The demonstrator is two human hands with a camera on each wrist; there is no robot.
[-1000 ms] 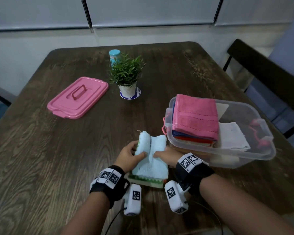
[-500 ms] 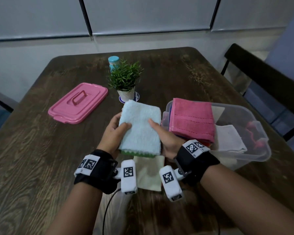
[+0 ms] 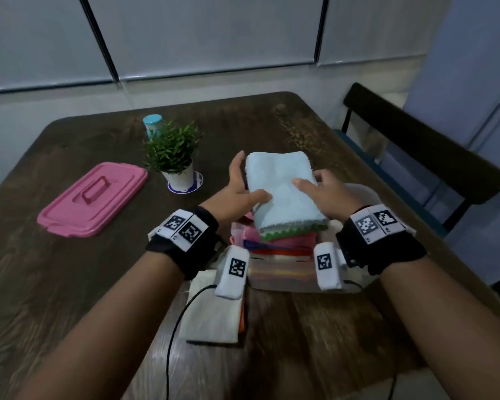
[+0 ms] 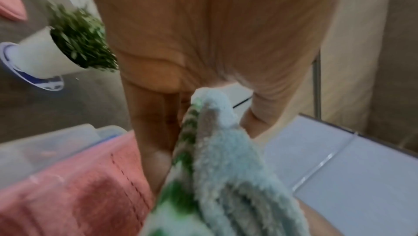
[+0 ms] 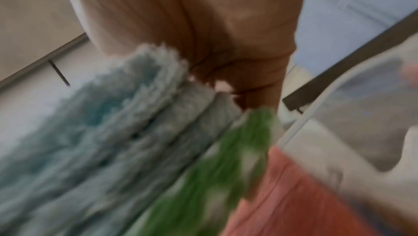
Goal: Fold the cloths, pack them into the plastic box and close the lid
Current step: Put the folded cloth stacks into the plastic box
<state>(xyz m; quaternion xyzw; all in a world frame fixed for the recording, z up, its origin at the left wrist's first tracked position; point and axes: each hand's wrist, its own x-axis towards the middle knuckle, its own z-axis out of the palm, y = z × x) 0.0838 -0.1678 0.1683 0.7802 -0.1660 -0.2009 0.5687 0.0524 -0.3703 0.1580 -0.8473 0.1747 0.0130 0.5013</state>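
Lower the folded light-blue towel (image 3: pixel 283 189) level onto the pink towel (image 3: pixel 286 241) topping the stack in the clear plastic box (image 3: pixel 274 280), edges squared so the pink lid (image 3: pixel 91 199) (waiting on the table, left of the potted plant (image 3: pixel 172 153)) can shut later. The left hand (image 3: pixel 237 194) and right hand (image 3: pixel 326 197) flank it, thumbs on top, fingers beneath, pinching the towel, with a green-patterned cloth (image 3: pixel 293 230) under it, above the box.
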